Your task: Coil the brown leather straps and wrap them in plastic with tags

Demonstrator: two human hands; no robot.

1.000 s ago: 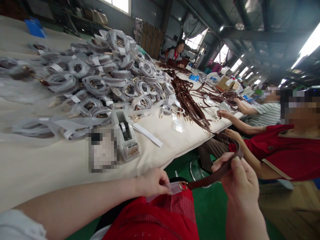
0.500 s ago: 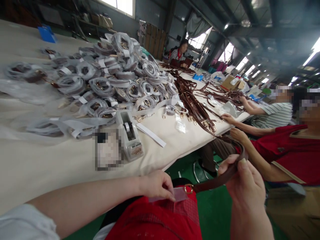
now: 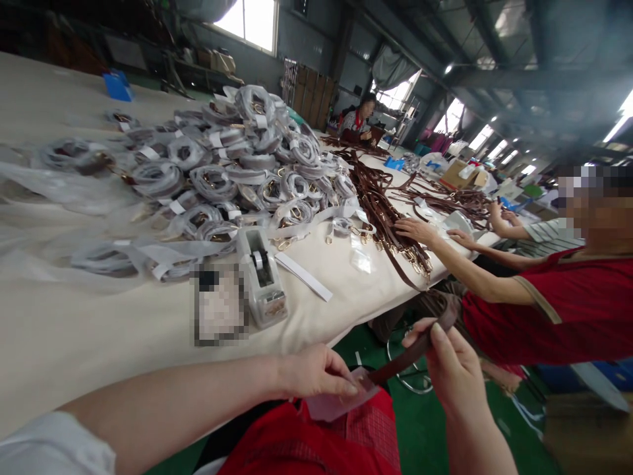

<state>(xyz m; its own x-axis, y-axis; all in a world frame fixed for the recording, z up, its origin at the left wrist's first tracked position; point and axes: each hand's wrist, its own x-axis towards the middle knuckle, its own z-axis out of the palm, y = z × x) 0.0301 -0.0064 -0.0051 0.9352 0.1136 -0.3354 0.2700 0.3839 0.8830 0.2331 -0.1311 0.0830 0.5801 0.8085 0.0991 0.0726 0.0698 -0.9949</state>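
A brown leather strap [image 3: 420, 343] runs from my right hand [image 3: 452, 373] down to my left hand [image 3: 316, 373] above my red-clad lap. My right hand pinches the strap between thumb and fingers. Fingers of my left hand are closed on a small clear plastic sleeve [image 3: 341, 401] that covers the strap's end; the metal clasp is hidden inside it. Both hands hover just off the near edge of the cream-covered table [image 3: 74, 343].
A tape dispenser [image 3: 262, 277] and a white paper strip [image 3: 304, 277] lie near the table edge. Behind them is a heap of wrapped coiled straps [image 3: 232, 158], and bare brown straps [image 3: 380, 211] lie further right. A person in red reaches a hand [image 3: 415, 229] onto them; others sit beyond.
The plastic sleeve has slid over the strap's gold clasp, which showed before. My right hand moved left and lower. The neighbour in red stretched an arm out onto the brown straps.
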